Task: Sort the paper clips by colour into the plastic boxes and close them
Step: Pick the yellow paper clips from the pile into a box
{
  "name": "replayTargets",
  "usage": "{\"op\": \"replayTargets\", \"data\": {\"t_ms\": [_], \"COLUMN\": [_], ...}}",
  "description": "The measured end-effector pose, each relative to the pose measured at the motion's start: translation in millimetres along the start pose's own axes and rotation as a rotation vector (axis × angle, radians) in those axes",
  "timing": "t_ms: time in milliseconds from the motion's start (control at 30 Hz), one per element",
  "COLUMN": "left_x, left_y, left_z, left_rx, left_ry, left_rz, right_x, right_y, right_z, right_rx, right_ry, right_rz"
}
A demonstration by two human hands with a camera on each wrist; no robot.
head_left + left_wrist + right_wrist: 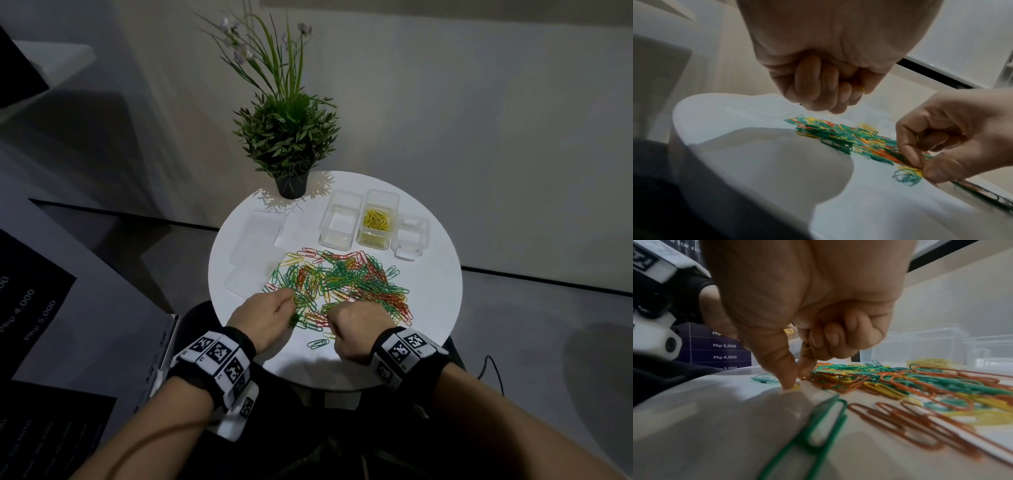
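A mixed pile of green, red and yellow paper clips [342, 284] lies in the middle of the round white table [438, 291]. My left hand [289, 298] hovers at the pile's left edge with its fingers curled into a fist [828, 100]; a yellow clip [863, 90] shows between them. My right hand [334, 313] is at the pile's near edge. Its thumb and forefinger [797, 378] pinch a yellow clip [796, 387] against the table, and its curled fingers hold another yellow clip [806, 345]. Of three clear boxes at the back right, the middle box [376, 202] holds yellow clips.
The left box [339, 222] and the small right box [411, 240] look empty. Clear lids [257, 240] lie stacked at the table's left. A potted plant [291, 185] stands at the back edge. Two green clips [320, 343] lie apart near the front.
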State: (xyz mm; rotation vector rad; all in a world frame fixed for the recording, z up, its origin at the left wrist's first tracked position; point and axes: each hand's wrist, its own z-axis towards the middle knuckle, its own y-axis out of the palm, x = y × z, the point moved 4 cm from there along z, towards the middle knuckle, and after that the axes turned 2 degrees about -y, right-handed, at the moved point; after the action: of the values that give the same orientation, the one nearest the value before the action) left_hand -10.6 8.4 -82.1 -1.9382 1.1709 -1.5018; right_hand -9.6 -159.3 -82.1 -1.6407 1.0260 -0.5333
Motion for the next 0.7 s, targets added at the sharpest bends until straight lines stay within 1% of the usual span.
{"op": "replayTargets", "data": {"t_ms": [100, 233, 300, 367, 533, 633, 700], "left_x": [-4, -1, -1, -4, 2, 5, 3], "left_y": [-2, -4, -4, -2, -4, -9, -7], "left_z": [1, 4, 6, 10, 7, 7, 9], "left_rx": [0.038, 0.058, 0.059, 0.065, 0.096, 0.084, 0.045], "left_ry": [-0.025, 0.03, 0.027, -0.005, -0.142, -0.178, -0.23], "left_rz": [-0.076, -0.148, -0.202, -0.316, -0.729, -0.832, -0.856], "right_x": [-2, -4, -6, -7, -4, -1, 4], "right_y": [-1, 0, 0, -1, 3, 6, 3], "right_z": [-1, 3, 5, 5, 1, 0, 0], "right_rx": [0.014, -0.023, -0.044, -0.066, -0.099, -0.095, -0.04], "right_ry": [-0.017, -0.007, 0.005, 0.004, -0.014, -0.009, 0.028], "right_rz": [-0.004, -0.03, -0.02, -0.016, -0.008, 0.031, 0.133]}}
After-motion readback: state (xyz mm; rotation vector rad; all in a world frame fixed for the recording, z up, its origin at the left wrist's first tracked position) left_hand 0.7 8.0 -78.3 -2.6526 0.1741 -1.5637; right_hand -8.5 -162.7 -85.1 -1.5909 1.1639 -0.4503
